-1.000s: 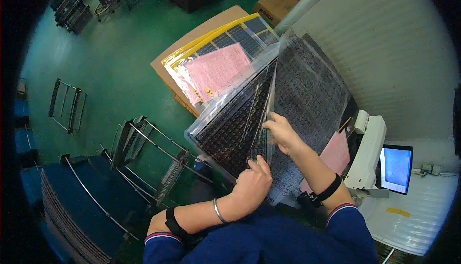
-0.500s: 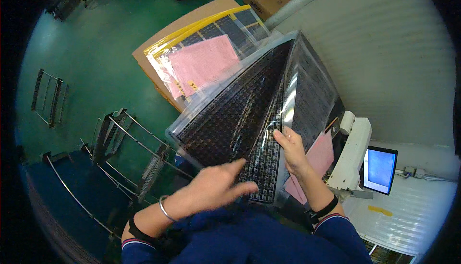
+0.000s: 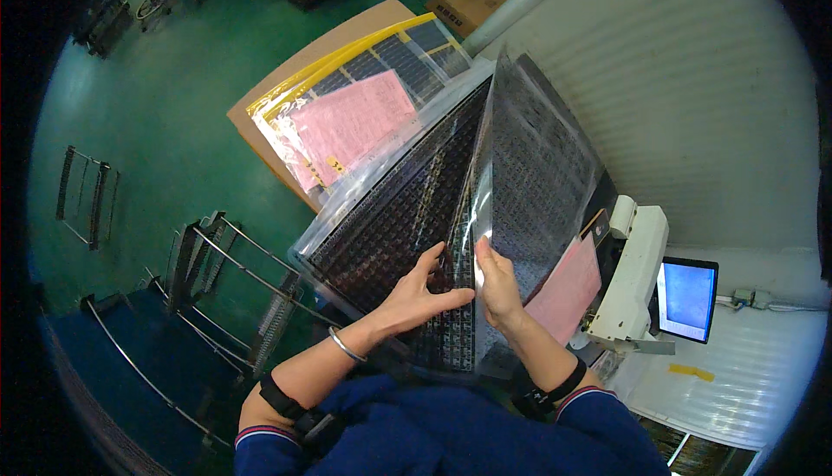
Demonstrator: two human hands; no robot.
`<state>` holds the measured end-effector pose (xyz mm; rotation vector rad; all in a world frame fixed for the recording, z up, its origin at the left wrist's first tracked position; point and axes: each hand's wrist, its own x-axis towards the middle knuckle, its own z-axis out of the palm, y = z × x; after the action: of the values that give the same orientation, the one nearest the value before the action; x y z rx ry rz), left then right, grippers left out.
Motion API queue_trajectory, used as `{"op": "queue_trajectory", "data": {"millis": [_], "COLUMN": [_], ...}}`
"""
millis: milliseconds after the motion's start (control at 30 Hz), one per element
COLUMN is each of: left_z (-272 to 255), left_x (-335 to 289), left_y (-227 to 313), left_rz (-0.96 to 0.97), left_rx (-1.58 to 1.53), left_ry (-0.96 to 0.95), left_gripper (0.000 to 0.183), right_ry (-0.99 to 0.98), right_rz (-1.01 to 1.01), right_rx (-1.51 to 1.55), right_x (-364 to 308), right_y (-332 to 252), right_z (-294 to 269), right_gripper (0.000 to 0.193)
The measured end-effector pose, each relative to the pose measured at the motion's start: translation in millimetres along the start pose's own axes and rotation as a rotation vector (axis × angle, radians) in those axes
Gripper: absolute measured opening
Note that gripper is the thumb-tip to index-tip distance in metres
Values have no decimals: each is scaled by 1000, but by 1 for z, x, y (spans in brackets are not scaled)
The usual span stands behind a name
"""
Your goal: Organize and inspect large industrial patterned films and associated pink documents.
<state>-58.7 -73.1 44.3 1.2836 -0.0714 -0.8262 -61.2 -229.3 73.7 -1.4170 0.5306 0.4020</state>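
Note:
In front of me lies a large dark film sheet [image 3: 381,233] with a dense printed pattern. A clear, glossy film sheet [image 3: 542,164], also finely patterned, is lifted along its edge and leans over to the right. My right hand [image 3: 501,292] pinches that raised edge between thumb and fingers. Just left of it is my left hand [image 3: 407,303], held over the dark sheet. Its thumb and fingers are spread, the thumb pointing toward the raised edge. Whether the left fingertips touch the film is hard to tell.
Beyond the sheets, a pink paper [image 3: 351,121] rests on yellow-edged plastic film over cardboard [image 3: 251,116]. Another pink paper [image 3: 568,290] lies right, beside a white machine [image 3: 633,272] and a lit monitor [image 3: 686,298]. Metal racks [image 3: 204,255] stand left; cartons [image 3: 468,0] sit at the back.
My right hand has moved left with the film edge, swinging the raised sheet leftward and narrowing the gap. The left hand has moved up and right, fingers spreading wider.

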Motion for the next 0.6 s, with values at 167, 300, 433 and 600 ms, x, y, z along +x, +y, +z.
{"op": "queue_trajectory", "data": {"millis": [167, 300, 433, 600], "left_z": [-1, -5, -49, -112], "left_x": [7, -1, -1, 19], "left_y": [-4, 24, 13, -36], "left_rz": [15, -64, -104, -31], "left_rx": [-249, -373, -76, 278], "left_ry": [-8, -29, 20, 172], "left_gripper": [91, 65, 26, 18], "right_ry": [3, 24, 78, 231], "right_rz": [25, 59, -57, -155], "right_rx": [76, 85, -3, -142], "right_x": [-4, -10, -20, -57], "right_y": [-1, -7, -1, -8], "right_z": [2, 3, -17, -52], "right_gripper": [48, 44, 39, 28]}}
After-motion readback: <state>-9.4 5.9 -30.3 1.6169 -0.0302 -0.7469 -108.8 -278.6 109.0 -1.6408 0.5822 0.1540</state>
